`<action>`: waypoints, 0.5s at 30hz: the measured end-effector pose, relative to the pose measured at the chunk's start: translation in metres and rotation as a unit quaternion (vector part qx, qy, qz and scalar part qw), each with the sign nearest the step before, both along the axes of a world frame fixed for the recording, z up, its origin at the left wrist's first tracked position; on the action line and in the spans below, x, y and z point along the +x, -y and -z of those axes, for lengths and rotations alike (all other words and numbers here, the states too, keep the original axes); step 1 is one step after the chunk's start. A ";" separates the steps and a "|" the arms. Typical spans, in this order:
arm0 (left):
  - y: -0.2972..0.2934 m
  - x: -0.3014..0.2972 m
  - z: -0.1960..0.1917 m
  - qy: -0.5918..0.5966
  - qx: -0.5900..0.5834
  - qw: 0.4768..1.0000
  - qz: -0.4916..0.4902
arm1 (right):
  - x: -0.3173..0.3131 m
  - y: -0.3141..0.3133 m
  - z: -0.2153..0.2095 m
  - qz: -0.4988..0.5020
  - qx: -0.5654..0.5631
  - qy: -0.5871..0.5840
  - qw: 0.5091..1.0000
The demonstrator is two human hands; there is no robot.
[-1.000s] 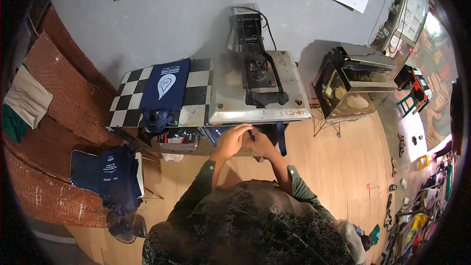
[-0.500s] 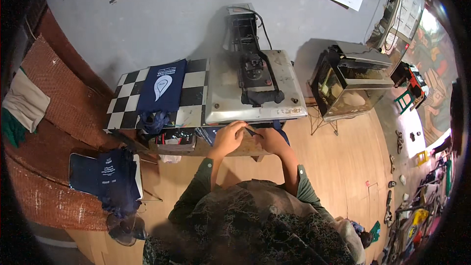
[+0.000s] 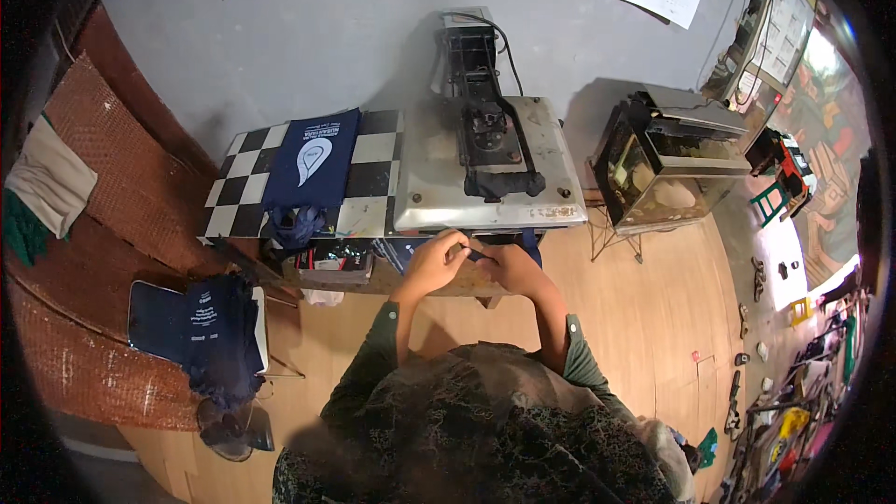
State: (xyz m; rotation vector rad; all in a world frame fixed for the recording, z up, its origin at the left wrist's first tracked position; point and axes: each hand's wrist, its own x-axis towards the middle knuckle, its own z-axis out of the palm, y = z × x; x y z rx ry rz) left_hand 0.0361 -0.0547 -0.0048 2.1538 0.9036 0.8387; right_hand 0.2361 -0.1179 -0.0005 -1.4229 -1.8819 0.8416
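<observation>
At the front edge of a closed heat press (image 3: 439,213), my left hand (image 3: 432,268) and my right hand (image 3: 513,273) are close together, fingers closed. Both grip a dark navy fabric strap (image 3: 477,256), which spans the small gap between them. Navy cloth (image 3: 531,245) hangs from under the press just beyond my right hand. Most of that cloth is hidden by the press and my hand. To the left, a navy tote bag (image 3: 311,163) with a white print lies flat on the checkered tabletop (image 3: 371,179), its handles bunched at the near edge.
More navy bags (image 3: 219,327) are piled on a chair at the lower left, above a fan (image 3: 224,429). A glass tank (image 3: 667,189) stands on a thin-legged stand right of the press. Packages (image 3: 336,259) fill the shelf below the tabletop.
My hands stay in nearly the same place, still on the strap, with slight finger movement. The whole view has shifted a little.
</observation>
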 end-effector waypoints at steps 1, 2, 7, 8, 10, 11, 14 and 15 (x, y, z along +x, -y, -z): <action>0.000 -0.001 -0.001 -0.005 -0.003 1.000 -0.001 | 0.002 0.000 0.002 0.003 -0.012 -0.011 1.000; -0.001 -0.001 -0.001 -0.005 -0.003 1.000 0.000 | 0.003 0.001 0.002 0.006 -0.023 -0.023 0.999; 0.001 -0.003 -0.005 -0.002 0.006 1.000 0.004 | 0.002 0.004 -0.009 0.010 -0.035 -0.002 0.999; 0.003 -0.001 -0.007 -0.002 0.006 1.000 0.006 | 0.002 0.005 -0.011 0.010 -0.036 -0.004 0.999; 0.009 0.003 -0.014 0.037 0.028 0.999 0.025 | 0.001 0.007 -0.013 0.018 -0.020 -0.004 1.000; 0.012 0.004 -0.018 0.036 0.028 0.999 0.026 | 0.001 0.007 -0.014 0.024 -0.003 -0.004 1.000; 0.015 0.005 -0.023 0.006 -0.004 0.999 0.054 | 0.001 0.006 -0.005 0.024 0.037 -0.002 0.999; 0.014 0.003 -0.022 0.006 0.005 0.999 0.052 | -0.001 0.006 -0.009 0.023 0.037 -0.001 0.999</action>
